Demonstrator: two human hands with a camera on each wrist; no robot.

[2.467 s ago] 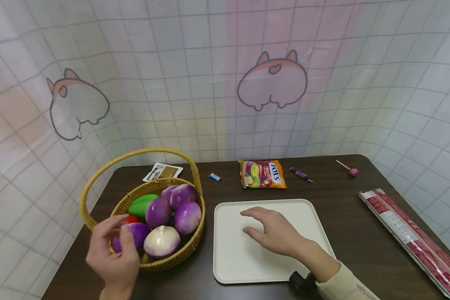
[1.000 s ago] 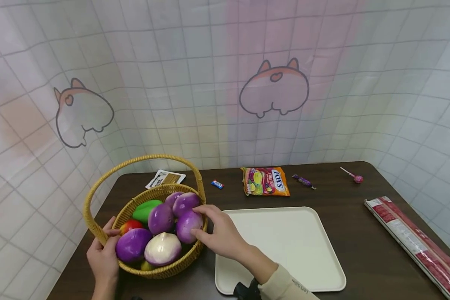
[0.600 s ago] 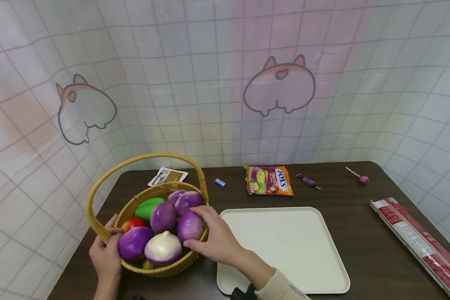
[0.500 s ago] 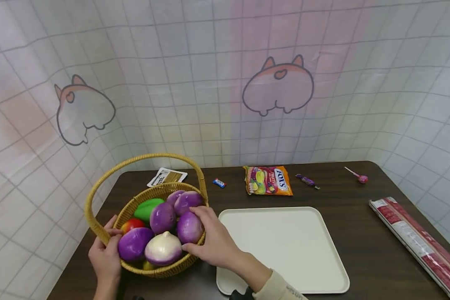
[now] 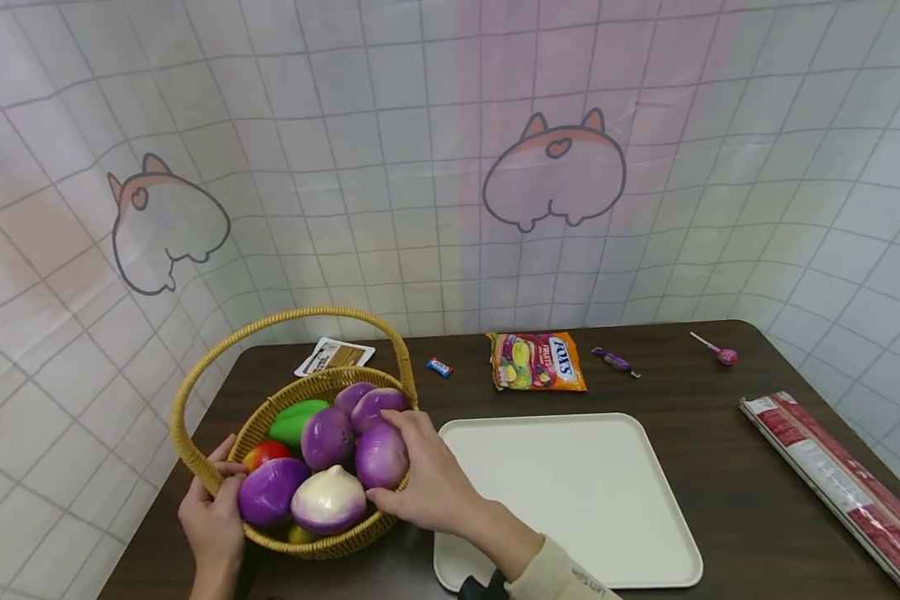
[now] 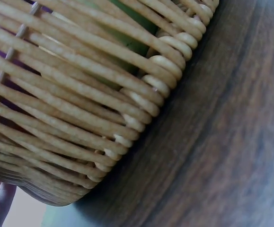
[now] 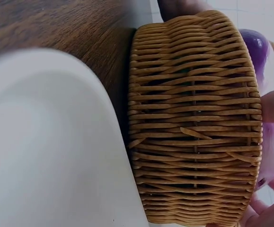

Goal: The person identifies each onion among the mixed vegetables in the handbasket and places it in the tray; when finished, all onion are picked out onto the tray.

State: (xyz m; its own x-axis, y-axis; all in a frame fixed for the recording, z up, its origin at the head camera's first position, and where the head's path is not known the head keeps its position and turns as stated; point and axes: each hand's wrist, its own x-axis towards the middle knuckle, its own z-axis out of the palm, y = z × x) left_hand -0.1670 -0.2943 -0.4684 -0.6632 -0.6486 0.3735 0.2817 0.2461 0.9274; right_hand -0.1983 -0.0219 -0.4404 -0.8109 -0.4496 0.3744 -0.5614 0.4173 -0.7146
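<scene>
The head view shows a wicker basket (image 5: 345, 546) on a dark table (image 5: 720, 467); the hours below count 12 as away from the person. The left hand (image 5: 213, 521) grips the basket at about 8 o'clock of its rim, near the foot of the handle (image 5: 195, 454). The right hand (image 5: 438, 479) is moderately wide and holds the rightmost purple vegetable (image 5: 382, 456), at 3 o'clock inside the basket, with the fingers over its upper part and the thumb at its lower edge.

In the same basket, a white-and-purple vegetable (image 5: 329, 500) lies at 6 o'clock, a glossy purple one (image 5: 272, 492) at 8, a red fruit (image 5: 266, 454) at 9, and a green vegetable (image 5: 297, 422) at 11.

At the basket's 3 to 4 o'clock is a white tray (image 5: 570, 483); the right wrist view shows its rim just beside the wicker, but whether they touch, I cannot tell. From the tray, a FOX'S candy bag (image 5: 536, 362) lies near 12 o'clock, a purple wrapped candy (image 5: 616, 362) at 1, and a long red packet (image 5: 840, 492) at 3.
</scene>
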